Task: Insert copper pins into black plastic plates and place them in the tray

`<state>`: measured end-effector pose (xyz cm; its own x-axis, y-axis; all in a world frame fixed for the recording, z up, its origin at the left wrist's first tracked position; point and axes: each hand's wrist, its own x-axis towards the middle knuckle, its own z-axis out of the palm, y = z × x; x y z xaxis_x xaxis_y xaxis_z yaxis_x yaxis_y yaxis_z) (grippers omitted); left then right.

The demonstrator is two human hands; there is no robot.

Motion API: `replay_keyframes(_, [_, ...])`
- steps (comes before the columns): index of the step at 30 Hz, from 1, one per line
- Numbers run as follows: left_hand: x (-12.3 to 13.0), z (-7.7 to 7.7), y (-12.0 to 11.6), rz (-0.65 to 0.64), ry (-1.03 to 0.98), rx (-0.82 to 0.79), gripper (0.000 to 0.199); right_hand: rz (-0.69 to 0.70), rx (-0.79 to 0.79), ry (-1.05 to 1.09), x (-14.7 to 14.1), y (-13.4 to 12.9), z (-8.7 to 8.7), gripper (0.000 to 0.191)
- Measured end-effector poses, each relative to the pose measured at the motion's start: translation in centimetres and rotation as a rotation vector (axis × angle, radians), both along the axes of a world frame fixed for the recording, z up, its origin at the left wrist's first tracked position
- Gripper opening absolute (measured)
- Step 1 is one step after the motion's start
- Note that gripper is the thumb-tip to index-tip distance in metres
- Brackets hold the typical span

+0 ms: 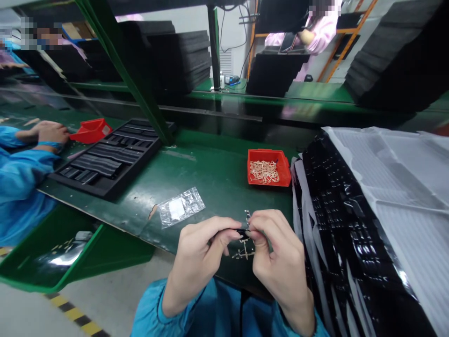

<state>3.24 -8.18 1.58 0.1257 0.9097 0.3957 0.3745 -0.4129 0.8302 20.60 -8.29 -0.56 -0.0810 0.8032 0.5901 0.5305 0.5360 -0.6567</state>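
Note:
My left hand point(198, 248) and my right hand point(280, 252) meet low in the middle of the head view, above the front edge of the green table. Both pinch a small dark part point(242, 230) between thumb and forefinger. The fingertips cover most of it, so its exact kind does not show. A thin, branching light-coloured piece point(246, 253) sticks out below the fingers, and a bit of similar shape shows above them. Whether these join the dark part I cannot tell. Beyond my hands stands a red bin point(268, 183) with many thin beige strips point(264, 171).
A transparent zip bag point(181, 207) lies to the left. Stacked black trays with translucent sheets point(414, 234) rise close on the right. Further left are a black compartment tray point(105, 159), another red bin point(91, 131), a co-worker's hands point(52, 133) and a green tub point(122, 248).

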Motion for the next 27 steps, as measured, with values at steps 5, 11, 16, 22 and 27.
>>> replay_keyframes(5, [-0.4, -0.1, -0.1, -0.02, -0.014, 0.021, 0.014, -0.043, 0.02, 0.072, -1.1, 0.2, 0.1, 0.029])
replay_keyframes(11, [-0.3, -0.2, 0.3, -0.174, -0.156, 0.108, 0.012, -0.102, 0.186, 0.166, -1.6, 0.0, -0.9, 0.026])
replay_keyframes(16, [0.1, -0.3, 0.1, -0.227, -0.234, 0.08, 0.01, -0.149, 0.276, 0.258, -1.7, -0.2, -1.4, 0.026])
replay_keyframes(22, [-0.5, -0.4, -0.5, -0.253, -0.254, 0.118, 0.012, -0.088, 0.333, 0.261, -1.2, -0.6, -1.4, 0.023])
replay_keyframes(27, [-1.3, -0.9, -1.0, -0.312, -0.253, 0.223, 0.016, -0.083, 0.392, 0.268, -0.7, -1.0, -1.9, 0.004])
